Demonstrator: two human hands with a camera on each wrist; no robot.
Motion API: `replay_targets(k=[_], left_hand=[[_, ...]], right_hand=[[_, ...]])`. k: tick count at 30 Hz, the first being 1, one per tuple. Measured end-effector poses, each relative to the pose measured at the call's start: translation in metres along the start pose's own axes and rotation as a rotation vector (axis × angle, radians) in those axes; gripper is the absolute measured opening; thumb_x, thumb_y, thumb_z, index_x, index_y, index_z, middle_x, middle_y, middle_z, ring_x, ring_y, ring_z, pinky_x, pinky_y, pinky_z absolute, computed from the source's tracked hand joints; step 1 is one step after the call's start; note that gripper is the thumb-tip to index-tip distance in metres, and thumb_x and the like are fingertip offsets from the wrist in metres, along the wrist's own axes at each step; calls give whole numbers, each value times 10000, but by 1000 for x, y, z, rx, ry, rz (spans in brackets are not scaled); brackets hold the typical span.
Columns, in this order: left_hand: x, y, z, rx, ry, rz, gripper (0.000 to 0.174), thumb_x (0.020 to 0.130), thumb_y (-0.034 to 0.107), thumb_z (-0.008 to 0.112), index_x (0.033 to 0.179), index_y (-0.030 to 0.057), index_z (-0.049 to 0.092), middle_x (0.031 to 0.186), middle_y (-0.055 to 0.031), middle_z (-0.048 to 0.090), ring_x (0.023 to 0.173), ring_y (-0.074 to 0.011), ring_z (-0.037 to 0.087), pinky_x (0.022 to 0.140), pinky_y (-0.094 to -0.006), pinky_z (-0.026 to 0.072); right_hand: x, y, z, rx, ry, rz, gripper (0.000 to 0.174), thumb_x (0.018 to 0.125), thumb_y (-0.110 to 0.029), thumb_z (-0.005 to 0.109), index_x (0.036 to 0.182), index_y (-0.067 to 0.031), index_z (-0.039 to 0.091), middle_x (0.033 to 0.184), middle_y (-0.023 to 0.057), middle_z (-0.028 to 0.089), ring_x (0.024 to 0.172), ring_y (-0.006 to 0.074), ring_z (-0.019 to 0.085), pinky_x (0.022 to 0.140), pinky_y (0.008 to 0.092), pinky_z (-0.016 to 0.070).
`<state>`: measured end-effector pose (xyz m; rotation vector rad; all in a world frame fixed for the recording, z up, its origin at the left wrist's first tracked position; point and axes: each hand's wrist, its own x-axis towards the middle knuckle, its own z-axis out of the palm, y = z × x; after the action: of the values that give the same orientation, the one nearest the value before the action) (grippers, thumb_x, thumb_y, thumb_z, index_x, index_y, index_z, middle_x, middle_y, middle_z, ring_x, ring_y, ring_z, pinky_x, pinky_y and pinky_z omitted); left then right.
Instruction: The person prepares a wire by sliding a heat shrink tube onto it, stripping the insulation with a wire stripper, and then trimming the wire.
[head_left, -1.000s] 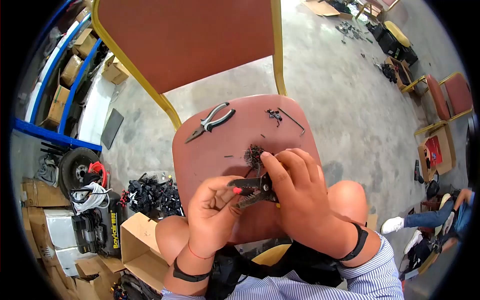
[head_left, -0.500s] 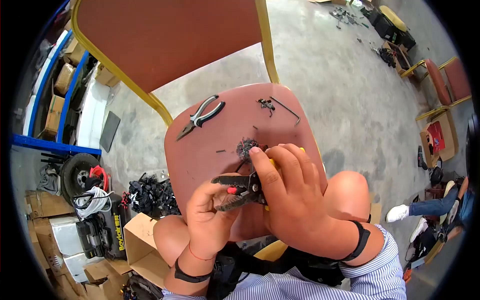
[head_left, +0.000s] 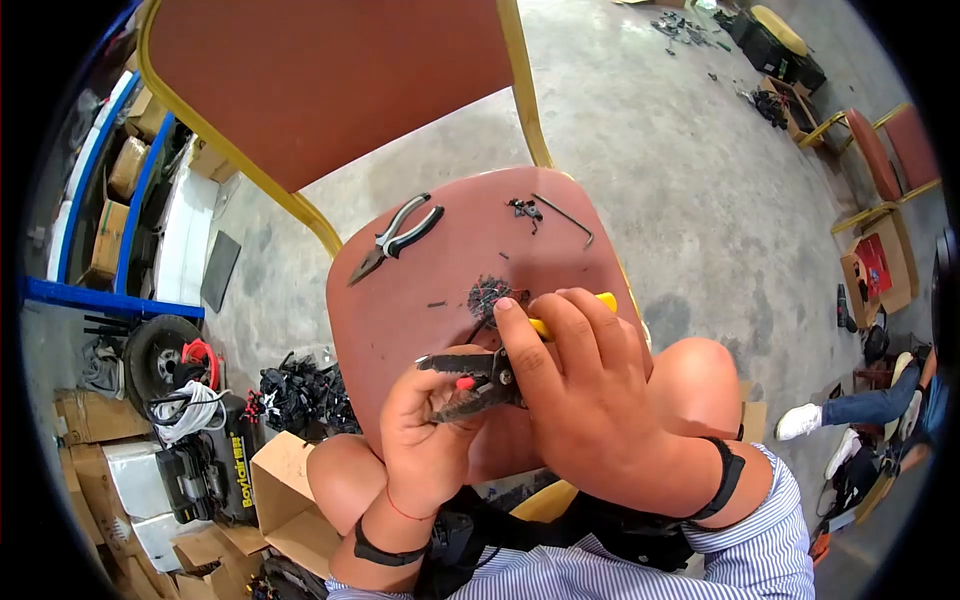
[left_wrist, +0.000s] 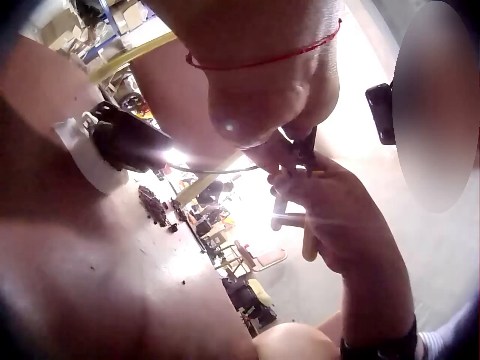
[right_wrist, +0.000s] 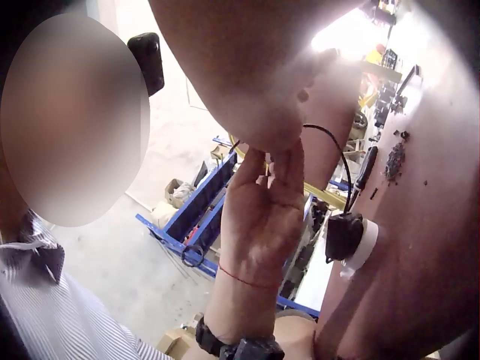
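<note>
My right hand (head_left: pixel 590 385) grips a wire stripper (head_left: pixel 475 382) with yellow handles (head_left: pixel 606 301); its dark toothed jaws stand apart and point left. At those jaws my left hand (head_left: pixel 425 430) has thumb and fingers pinched together on a thin black cable (right_wrist: pixel 337 142). A small red tip (head_left: pixel 465 383) shows between the jaws. In the right wrist view the cable curves from the hands to a small black box (right_wrist: pixel 345 236) with a white ring. Just beyond the hands, a heap of small black clippings (head_left: pixel 488 297) lies on the red chair seat (head_left: pixel 375 310).
Grey-handled pliers (head_left: pixel 395 240) lie at the seat's left, with an L-shaped hex key (head_left: pixel 563 220) and small black parts (head_left: pixel 524 211) at the far right. An open cardboard box (head_left: pixel 295 490) stands left of the knees. Another person's legs (head_left: pixel 850 410) show at right.
The head view has shifted, so the chair sits further left and higher. More of the yellow handle now shows beyond the right fingers. Both hands keep their hold at the stripper.
</note>
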<state>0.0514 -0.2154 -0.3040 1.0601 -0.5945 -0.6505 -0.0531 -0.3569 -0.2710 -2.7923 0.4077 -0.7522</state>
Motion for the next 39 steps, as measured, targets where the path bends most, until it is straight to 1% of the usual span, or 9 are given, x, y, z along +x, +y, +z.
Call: replay_targets(k=[5,8,11,17,20,23,29,32,39], left_hand=[[-6,-2,-3,22,65,-48,250,1016,76,673,1243,33,579,1313,-153,662,1117,-177,662,888,-282,571],[-5,-2,-1,5,69,-37,237,1026,82,662,1241,28,577,1309,-153,663,1105,-169,661,898,-282,563],[-5,2,3,87,86,-54,259,1014,134,680,1202,37,530,1270,-175,673,1138,-236,666,1000,-366,547],[-3,0,5,100,33,11,238,1021,127,670,1188,46,522,1273,-169,668,1144,-226,656,1025,-380,533],[-7,1,7,51,57,-40,237,1023,113,666,1201,47,524,1265,-147,670,1142,-219,654,1030,-379,529],[-6,-1,13,43,69,-3,250,1047,148,640,1229,4,548,1317,-173,657,1141,-208,657,971,-332,538],[-6,-1,16,61,114,-9,219,1077,131,592,1246,-2,552,1184,-81,656,1081,-127,621,942,-275,500],[-9,0,12,85,122,-30,239,1059,154,630,1248,31,550,1200,-66,657,1076,-159,628,972,-335,518],[-8,6,22,215,137,-19,193,1089,148,577,1228,17,558,1195,-50,635,1079,-124,587,976,-287,472]], right_hand=[[1,-3,0,-5,-1,15,485,895,-168,594,1360,-30,599,1247,170,594,1175,345,577,913,436,460],[0,-2,3,-25,13,0,485,896,-177,595,1360,-34,597,1236,167,597,1168,342,582,915,433,458],[0,-3,0,-62,12,5,474,896,-184,596,1348,-40,602,1225,162,603,1160,339,587,917,428,453],[-1,-6,-4,-125,14,39,427,883,-194,608,1288,-58,618,1172,133,610,1144,308,585,974,443,421],[-1,-8,-6,-108,22,63,458,861,-176,638,1299,-41,626,1153,119,600,1106,299,592,1040,484,369],[1,-6,-8,-78,-1,52,455,855,-158,637,1291,-31,618,1121,133,593,1090,322,593,1029,498,407],[5,-1,-5,-76,-4,-9,371,886,-190,604,1222,-33,581,1034,131,576,1019,311,585,968,456,447],[3,0,-2,-79,14,-33,369,888,-194,598,1217,-29,576,999,121,562,961,299,570,937,439,449],[-1,-3,-1,-126,14,-36,390,893,-202,584,1241,-27,594,974,111,557,904,275,551,906,429,448]])
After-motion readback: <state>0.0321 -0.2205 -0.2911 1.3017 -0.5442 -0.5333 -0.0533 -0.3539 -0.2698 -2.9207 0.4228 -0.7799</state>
